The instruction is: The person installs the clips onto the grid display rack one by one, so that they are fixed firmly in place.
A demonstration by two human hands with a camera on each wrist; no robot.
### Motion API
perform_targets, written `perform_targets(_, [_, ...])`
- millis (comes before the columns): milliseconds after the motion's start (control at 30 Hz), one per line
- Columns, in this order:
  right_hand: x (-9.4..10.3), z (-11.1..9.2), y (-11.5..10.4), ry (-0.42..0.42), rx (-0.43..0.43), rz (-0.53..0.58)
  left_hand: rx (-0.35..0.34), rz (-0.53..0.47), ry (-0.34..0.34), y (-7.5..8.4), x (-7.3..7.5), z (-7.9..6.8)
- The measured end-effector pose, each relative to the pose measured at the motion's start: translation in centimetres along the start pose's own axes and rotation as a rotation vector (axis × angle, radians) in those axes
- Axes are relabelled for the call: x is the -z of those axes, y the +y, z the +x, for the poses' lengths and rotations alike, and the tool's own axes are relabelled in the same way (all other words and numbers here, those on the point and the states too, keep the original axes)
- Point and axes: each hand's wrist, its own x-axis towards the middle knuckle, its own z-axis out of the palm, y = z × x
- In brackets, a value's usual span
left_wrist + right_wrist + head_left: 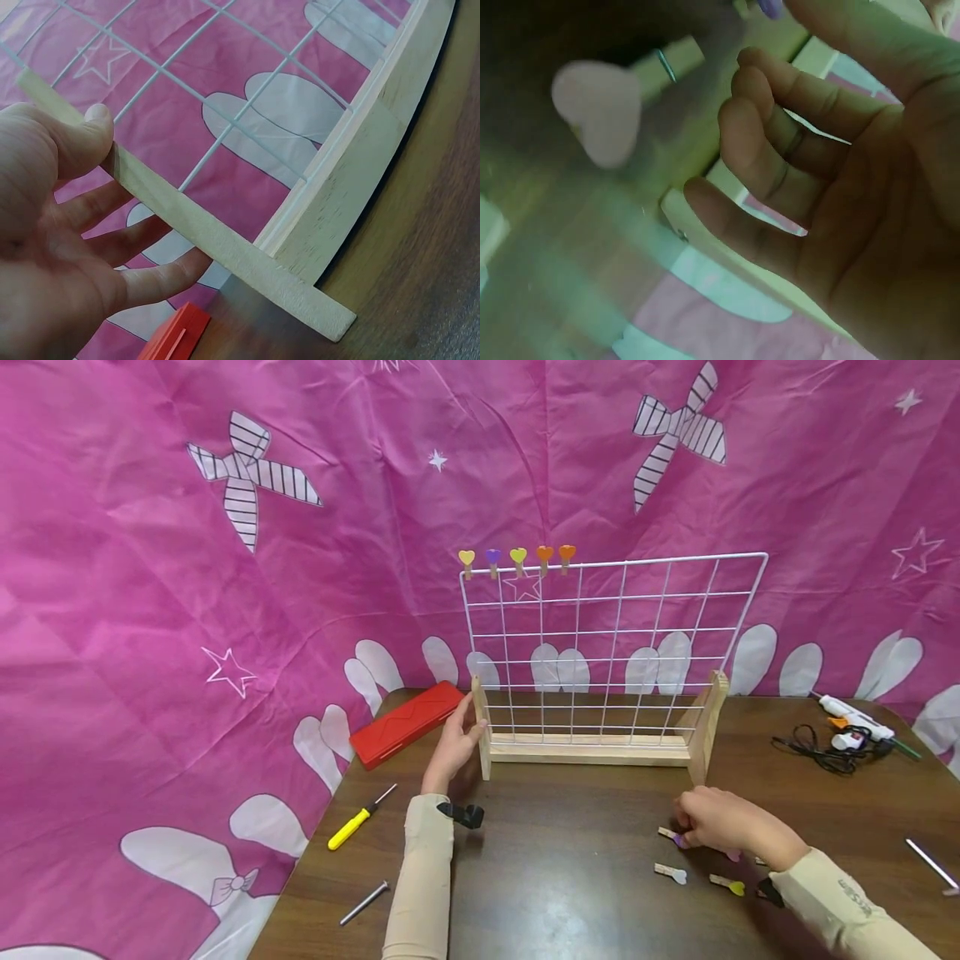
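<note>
Head view shows a white wire rack [612, 631] on the brown table [555, 860], and the left hand [454, 747] at its left wooden post [484, 752]. Seen from the left wrist, the thumb lies against one side of that wood with the spread fingers behind, holding it. Five heart clothespins [518, 557] sit along the left part of the top wire: yellow, purple, yellow, orange, orange. Down on the tabletop, near the rack's right foot, the right hand [716, 818] has its fingertips at a purple-heart clothespin [667, 833]; I can't tell whether it pinches that one or merely touches it. Near it lie a white-heart clothespin [670, 872] and a yellow-heart clothespin [727, 884], and the right wrist view catches a pink-heart clothespin [600, 112] close by. Over to the left are a red box [407, 724], a yellow-handled screwdriver [352, 828] and a metal bolt [364, 903]; far right, a glue gun [855, 718]. Pink cloth [360, 543] hangs behind.
</note>
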Motion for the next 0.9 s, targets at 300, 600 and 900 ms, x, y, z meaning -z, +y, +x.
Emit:
perform_targets(300, [-1.0, 0.0, -0.1, 0.068, 0.039, -0.076, 0.017, 0.030, 0.006, -0.4, -0.2, 0.0])
perform_targets(600, [-0.1, 0.4, -0.4, 0.117, 0.065, -0.061, 0.018, 0.042, -0.029, 2.4, 0.1, -0.8])
perform_targets(900, [3.7, 0.5, -2.5, 0.354, 0.324, 0.028, -0.012, 0.034, -0.019, 1.6, 0.2, -0.6])
